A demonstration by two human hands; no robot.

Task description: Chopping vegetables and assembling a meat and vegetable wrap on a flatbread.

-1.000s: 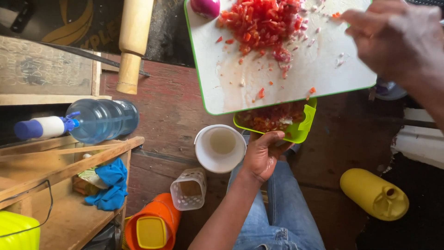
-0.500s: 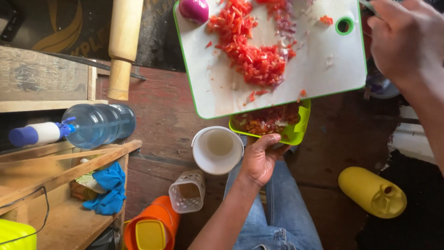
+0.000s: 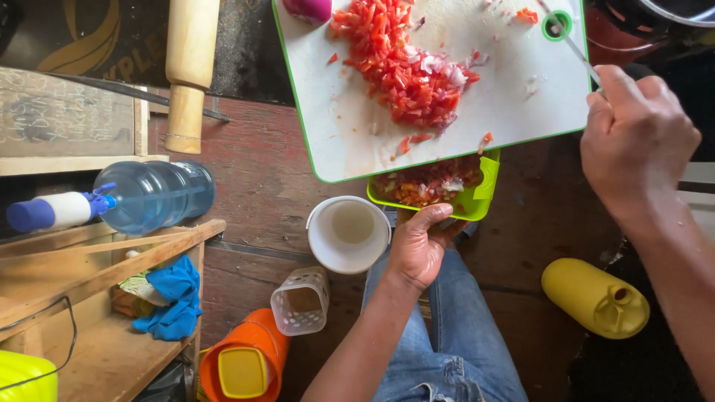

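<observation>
A white cutting board with a green rim carries a heap of chopped red tomato and onion. A piece of purple onion lies at its top edge. Under the board's lower edge sits a green bowl holding chopped vegetables. My left hand grips that bowl from below, over my jeans-clad leg. My right hand is closed around a knife, whose thin blade reaches up to the board's hanging hole.
A white cup stands left of the bowl. A wooden rolling pin, a blue water bottle, a clear mesh cup, an orange container with a yellow lid, a yellow jug and a wooden shelf with a blue cloth surround me.
The pile of chopped tomato has slid down the board toward the bowl. My right hand has drawn back to the right with the knife. My left hand stays on the bowl.
</observation>
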